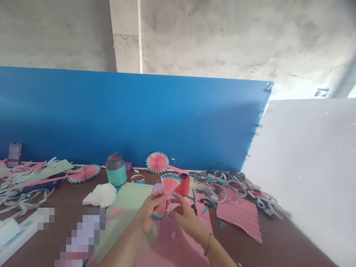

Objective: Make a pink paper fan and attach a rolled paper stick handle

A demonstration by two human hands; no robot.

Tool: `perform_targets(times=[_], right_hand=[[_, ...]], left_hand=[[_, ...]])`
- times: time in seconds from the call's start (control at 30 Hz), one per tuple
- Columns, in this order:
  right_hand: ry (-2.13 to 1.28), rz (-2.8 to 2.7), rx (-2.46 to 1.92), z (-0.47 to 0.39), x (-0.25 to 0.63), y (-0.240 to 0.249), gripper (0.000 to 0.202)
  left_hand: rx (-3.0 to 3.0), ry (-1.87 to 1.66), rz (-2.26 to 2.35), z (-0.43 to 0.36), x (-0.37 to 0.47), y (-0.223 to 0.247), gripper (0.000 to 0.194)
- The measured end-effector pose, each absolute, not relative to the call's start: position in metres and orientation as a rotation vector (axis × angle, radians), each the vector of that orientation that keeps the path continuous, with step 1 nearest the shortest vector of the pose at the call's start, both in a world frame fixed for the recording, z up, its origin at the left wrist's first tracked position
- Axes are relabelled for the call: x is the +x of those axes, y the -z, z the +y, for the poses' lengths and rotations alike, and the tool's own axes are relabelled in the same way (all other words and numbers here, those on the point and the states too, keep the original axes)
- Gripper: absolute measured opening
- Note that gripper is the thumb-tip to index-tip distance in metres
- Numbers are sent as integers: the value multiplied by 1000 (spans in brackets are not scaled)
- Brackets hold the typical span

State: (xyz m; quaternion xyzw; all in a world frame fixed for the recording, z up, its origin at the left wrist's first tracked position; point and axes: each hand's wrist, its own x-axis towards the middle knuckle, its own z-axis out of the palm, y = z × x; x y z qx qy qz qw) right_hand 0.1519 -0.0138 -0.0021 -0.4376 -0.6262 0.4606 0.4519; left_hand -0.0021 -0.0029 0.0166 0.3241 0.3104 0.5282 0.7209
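A pleated pink paper fan (170, 181) with blue-edged ends, pinched at its middle into a bow shape, stands upright between the hands. My left hand (150, 209) grips it at the narrow waist. Beside its right side is my right hand (180, 211), fingers bent and spread near the waist; a thin line, perhaps thread, hangs by them. Just behind the fan stands a red thread spool (183, 184). Pink paper (178, 248) and pale green paper (128, 196) lie under the hands.
A round finished fan (157, 162) leans on the blue panel (167, 118). Another fan (85, 173) lies left of a teal container (116, 170) and white tissue (100, 195). At right are rings of strip (217, 193), scissors (194, 205) and pleated pink paper (239, 215).
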Motion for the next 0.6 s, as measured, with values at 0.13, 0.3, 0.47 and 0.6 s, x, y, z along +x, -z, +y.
perform_targets(times=[0.13, 0.3, 0.47, 0.6], right_hand=[[-1028, -1592, -1142, -18, 157, 5, 40], [-546, -1678, -1254, -20, 162, 3, 29], [-247, -1872, -1258, -23, 164, 4, 31], [-158, -1937, -1208, -23, 166, 1, 33]], left_hand=[[781, -1183, 763, -6, 1, -23, 26], [798, -1177, 817, -10, 10, -22, 26], [777, -1129, 812, -13, 17, -19, 27], [765, -1071, 838, -12, 16, -17, 27]])
